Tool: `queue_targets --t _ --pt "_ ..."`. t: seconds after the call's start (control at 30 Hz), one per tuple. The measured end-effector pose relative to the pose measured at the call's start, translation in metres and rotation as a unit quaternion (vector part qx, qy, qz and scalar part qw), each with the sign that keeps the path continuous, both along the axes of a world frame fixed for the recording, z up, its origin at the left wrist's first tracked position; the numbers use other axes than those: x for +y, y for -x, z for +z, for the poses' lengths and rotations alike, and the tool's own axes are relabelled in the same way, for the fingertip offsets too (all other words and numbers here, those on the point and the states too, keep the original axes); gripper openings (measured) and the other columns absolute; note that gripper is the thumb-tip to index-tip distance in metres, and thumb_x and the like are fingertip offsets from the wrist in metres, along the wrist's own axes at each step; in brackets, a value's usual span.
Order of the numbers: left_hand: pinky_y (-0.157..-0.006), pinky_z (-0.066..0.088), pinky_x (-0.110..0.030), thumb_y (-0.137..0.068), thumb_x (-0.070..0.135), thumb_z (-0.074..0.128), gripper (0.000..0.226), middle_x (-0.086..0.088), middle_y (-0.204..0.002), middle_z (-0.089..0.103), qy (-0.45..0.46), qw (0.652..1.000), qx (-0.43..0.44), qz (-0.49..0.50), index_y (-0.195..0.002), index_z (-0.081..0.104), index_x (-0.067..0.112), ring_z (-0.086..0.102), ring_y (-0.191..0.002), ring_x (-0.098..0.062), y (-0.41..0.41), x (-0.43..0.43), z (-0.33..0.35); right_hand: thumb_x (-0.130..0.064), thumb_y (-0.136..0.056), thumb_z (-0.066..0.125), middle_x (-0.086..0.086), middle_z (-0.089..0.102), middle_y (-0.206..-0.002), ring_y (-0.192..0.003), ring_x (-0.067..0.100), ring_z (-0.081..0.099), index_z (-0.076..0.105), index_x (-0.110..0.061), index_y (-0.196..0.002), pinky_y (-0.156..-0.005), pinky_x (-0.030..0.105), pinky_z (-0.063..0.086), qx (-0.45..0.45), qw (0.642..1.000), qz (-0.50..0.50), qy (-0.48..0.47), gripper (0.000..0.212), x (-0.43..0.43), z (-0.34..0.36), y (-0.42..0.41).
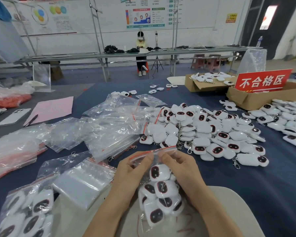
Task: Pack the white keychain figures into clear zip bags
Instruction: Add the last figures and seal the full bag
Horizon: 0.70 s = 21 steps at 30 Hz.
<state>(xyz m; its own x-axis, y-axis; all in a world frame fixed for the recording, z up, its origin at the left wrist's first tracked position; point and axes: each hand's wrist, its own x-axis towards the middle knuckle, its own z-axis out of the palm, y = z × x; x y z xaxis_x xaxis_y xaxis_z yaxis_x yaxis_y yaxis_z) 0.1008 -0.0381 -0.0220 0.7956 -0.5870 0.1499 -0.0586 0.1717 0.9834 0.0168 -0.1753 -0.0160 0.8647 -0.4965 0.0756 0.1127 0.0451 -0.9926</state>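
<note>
White keychain figures (161,187), each with a dark oval face, filled a clear zip bag (168,151) held upright just in front of the person. The left hand (133,170) and the right hand (178,168) both pinched the bag's top just under its red seal strip, thumbs and fingertips close together at the middle of the mouth (whether the strip was pressed closed could not be told). The bag's lower end hung over a pale surface at the near edge. To the left of the hands lay a stack of empty bags (82,182) and, nearer the corner, a filled bag (29,212) of figures. Beyond the hands, loose empty bags (109,120) were spread across the blue table (272,185), and just to their right sat a large heap of loose figures (212,130) with metal clasps showing. Farther back stood a cardboard box (195,86) holding more figures and a second box (256,100) bearing a red sign (261,81). At far left lay a pink sheet (53,108), a pen (31,120) and a phone (14,116).
</note>
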Motion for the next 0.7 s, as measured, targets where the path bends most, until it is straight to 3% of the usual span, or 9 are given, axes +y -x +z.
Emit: queue_targets --t 0.13,0.3,0.47,0.7 --pt "-0.077 0.060 -0.028 -0.089 0.042 0.072 0.023 -0.003 -0.100 0.079 -0.008 1.000 -0.018 0.022 -0.104 0.078 0.027 0.076 -0.094 -0.023 -0.0003 -0.0002 -0.0017 -0.034 -0.089 0.073 0.004 0.078 -0.090 -0.090 0.024 0.074 0.079 -0.021 -0.089 -0.082 0.038 0.060 -0.004 1.000 -0.004 0.007 0.014 0.0018 -0.0007 -0.0009" --pt "-0.078 0.059 -0.024 -0.087 0.045 0.073 0.024 -0.001 -0.100 0.079 -0.009 0.999 -0.026 0.024 -0.103 0.078 0.027 0.076 -0.094 -0.019 -0.0012 -0.0010 -0.0035 -0.020 -0.092 0.071 0.003 0.078 -0.087 -0.086 0.020 0.075 0.080 -0.022 -0.087 -0.076 0.029 0.060 -0.006 1.000 -0.021 0.016 0.010 0.0038 0.0000 -0.0039" --pt "-0.083 0.059 -0.028 -0.088 0.044 0.072 0.025 0.001 -0.103 0.078 -0.014 0.999 -0.037 0.026 -0.106 0.077 0.028 0.075 -0.098 -0.018 -0.0016 -0.0021 -0.0059 -0.017 -0.093 0.070 0.000 0.078 -0.086 -0.082 0.013 0.075 0.080 -0.026 -0.085 -0.067 0.019 0.055 -0.009 1.000 -0.023 0.003 0.015 0.0072 0.0018 -0.0039" --pt "-0.082 0.059 -0.026 -0.093 0.036 0.070 0.018 0.000 -0.102 0.078 -0.011 0.999 -0.042 0.015 -0.106 0.077 0.026 0.075 -0.098 -0.018 -0.0011 -0.0013 -0.0063 -0.019 -0.091 0.071 0.003 0.078 -0.086 -0.082 0.017 0.076 0.080 -0.024 -0.085 -0.065 0.022 0.057 0.013 1.000 -0.011 -0.022 0.012 0.0067 0.0037 -0.0034"
